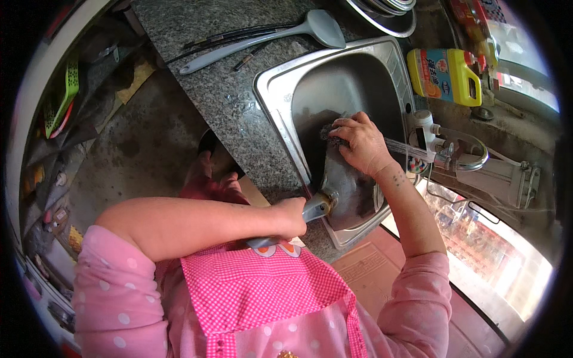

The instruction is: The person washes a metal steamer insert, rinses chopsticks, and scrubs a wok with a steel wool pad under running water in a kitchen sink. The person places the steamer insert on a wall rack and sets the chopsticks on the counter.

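Observation:
My left hand (290, 218) is closed around the grey handle (316, 207) of a dark metal pan (349, 190), whose end sticks out below my fist. The pan lies tilted in the near part of a stainless steel sink (278, 91). Brown grime marks the joint between handle and pan. In my right hand (365, 145) is a dark, wiry scouring pad (330, 133), pressed against the pan's far end. A stream of water (405, 150) runs from the tap (443, 159) towards my right wrist and passes partly behind it. Much of the pan's far side is hidden.
On the granite worktop (233, 107) left of the sink lie a grey spatula (324, 29) and several dark sticks (244, 33). Stacked metal bowls (385, 15) stand beyond the sink. A yellow detergent jug (443, 76) is on the right, near the window. Water droplets wet the worktop.

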`<state>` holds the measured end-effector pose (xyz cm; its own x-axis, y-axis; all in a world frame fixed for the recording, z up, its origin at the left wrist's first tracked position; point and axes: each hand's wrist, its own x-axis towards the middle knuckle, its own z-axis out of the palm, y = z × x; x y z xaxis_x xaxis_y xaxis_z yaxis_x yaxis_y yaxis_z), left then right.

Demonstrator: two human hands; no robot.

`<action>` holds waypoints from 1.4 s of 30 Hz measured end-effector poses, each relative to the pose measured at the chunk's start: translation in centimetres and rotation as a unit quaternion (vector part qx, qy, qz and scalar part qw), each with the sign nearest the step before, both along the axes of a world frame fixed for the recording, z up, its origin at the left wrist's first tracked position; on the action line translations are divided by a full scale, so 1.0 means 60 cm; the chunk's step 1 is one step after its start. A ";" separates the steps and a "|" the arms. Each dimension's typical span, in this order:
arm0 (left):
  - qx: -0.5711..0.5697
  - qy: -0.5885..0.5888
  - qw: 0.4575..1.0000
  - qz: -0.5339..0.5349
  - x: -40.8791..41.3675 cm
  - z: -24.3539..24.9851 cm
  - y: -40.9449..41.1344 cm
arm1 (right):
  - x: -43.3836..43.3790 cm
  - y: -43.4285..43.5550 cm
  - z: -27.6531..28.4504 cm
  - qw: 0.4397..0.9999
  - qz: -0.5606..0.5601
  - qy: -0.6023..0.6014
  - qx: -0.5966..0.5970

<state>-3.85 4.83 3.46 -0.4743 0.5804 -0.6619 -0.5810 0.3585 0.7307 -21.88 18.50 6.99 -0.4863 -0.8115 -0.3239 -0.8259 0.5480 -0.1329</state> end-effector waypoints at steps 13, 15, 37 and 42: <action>-0.019 -0.028 0.999 -0.038 -0.019 0.010 -0.024 | 0.097 0.000 0.042 0.985 0.119 -0.109 0.052; -0.031 0.010 0.999 -0.029 -0.005 -0.008 -0.011 | 0.067 0.007 0.029 0.991 0.084 -0.103 0.017; -0.087 0.176 0.975 -0.107 0.127 -0.104 -0.109 | -0.015 -0.013 0.009 0.977 -0.162 -0.036 0.135; -0.081 0.204 0.972 -0.082 0.133 -0.119 -0.100 | 0.072 -0.036 0.015 0.984 -0.121 -0.069 0.115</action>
<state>4.14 -1.15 -3.68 -0.6272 0.5743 -0.5261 -0.1796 0.5506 0.8152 -17.53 16.32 7.88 -0.5948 -0.5748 -0.5620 -0.6506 0.7548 -0.0834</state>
